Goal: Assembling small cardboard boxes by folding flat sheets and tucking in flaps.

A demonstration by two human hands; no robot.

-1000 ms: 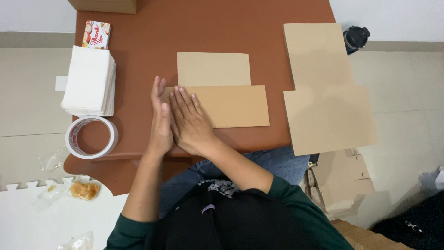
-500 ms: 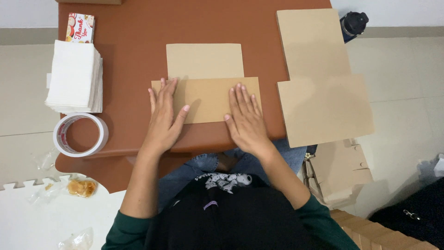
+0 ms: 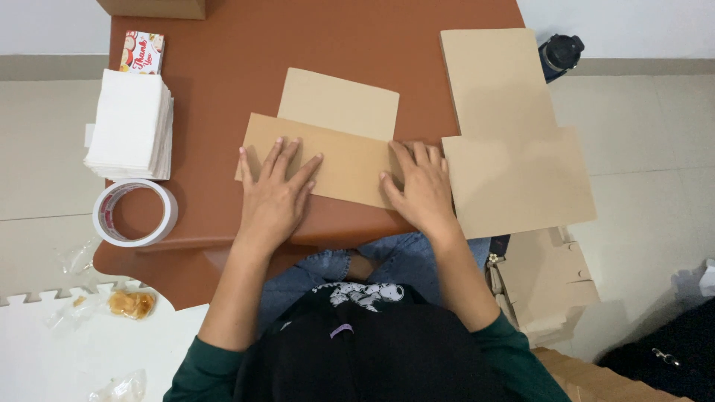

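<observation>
A flat tan cardboard blank (image 3: pixel 335 141) lies on the reddish-brown table (image 3: pixel 298 45), turned a little clockwise. My left hand (image 3: pixel 275 193) presses flat on its left end, fingers spread. On its right end rests my right hand (image 3: pixel 421 190), also flat with fingers apart. Neither hand grips anything.
A stack of larger flat cardboard blanks (image 3: pixel 514 134) covers the table's right side. A pile of white paper (image 3: pixel 130 123), a roll of tape (image 3: pixel 134 212) and a small printed card (image 3: pixel 143 52) sit at the left. A dark bottle (image 3: pixel 560 56) stands on the floor, more cardboard (image 3: pixel 547 279) lower right.
My hands were pressed together over the table, then parted. Both now lie flat on the blank's two ends, and the blank has turned slightly clockwise.
</observation>
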